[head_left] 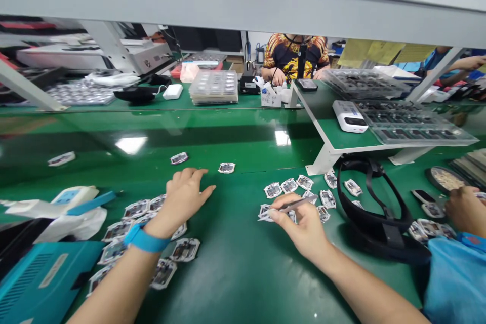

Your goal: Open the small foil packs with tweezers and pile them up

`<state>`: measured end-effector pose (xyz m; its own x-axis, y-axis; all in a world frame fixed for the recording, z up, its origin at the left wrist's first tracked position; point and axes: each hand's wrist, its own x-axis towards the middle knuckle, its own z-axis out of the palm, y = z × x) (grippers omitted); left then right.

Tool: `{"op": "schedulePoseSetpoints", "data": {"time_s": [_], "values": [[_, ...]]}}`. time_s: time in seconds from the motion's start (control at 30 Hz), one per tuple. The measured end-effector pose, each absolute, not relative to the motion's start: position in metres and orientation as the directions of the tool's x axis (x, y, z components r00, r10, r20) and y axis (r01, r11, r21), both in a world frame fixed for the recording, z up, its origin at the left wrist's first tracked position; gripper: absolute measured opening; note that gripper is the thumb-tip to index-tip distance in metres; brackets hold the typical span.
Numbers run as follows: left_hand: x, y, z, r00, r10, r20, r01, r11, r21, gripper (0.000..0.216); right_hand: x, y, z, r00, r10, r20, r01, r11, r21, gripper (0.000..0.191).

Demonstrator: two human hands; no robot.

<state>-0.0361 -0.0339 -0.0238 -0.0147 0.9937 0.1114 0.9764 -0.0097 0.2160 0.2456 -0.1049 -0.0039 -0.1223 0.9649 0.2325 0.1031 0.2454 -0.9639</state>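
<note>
My left hand rests palm down on the green bench, fingers spread, beside a cluster of small white-edged parts; a blue band circles that wrist. My right hand is closed around thin metal tweezers, their tip at a small part on the edge of a second group of parts. Two single parts lie on the belt just beyond my left fingers.
A black head strap lies right of my right hand. A co-worker's hand and blue sleeve are at far right. A teal box sits bottom left. Trays and a raised shelf stand behind; a person sits opposite.
</note>
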Motion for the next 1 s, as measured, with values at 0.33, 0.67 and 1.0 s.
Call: {"op": "schedulePoseSetpoints", "data": {"time_s": [0.33,0.67,1.0], "values": [[-0.025,0.030,-0.035,0.096,0.994,0.048,0.906,-0.108,0.410,0.044,0.245,-0.103,-0.006,-0.103,0.967,0.231,0.135,0.244,-0.960,0.007],[-0.010,0.020,-0.033,0.033,0.999,0.034,0.750,-0.048,0.659,0.046,0.244,-0.101,-0.006,-0.054,0.968,0.243,0.073,0.247,-0.966,0.006],[0.024,-0.036,-0.008,-0.018,0.992,-0.123,0.380,0.121,0.917,0.042,0.246,-0.099,-0.009,-0.012,0.980,0.199,-0.035,0.198,-0.980,0.009]]}}
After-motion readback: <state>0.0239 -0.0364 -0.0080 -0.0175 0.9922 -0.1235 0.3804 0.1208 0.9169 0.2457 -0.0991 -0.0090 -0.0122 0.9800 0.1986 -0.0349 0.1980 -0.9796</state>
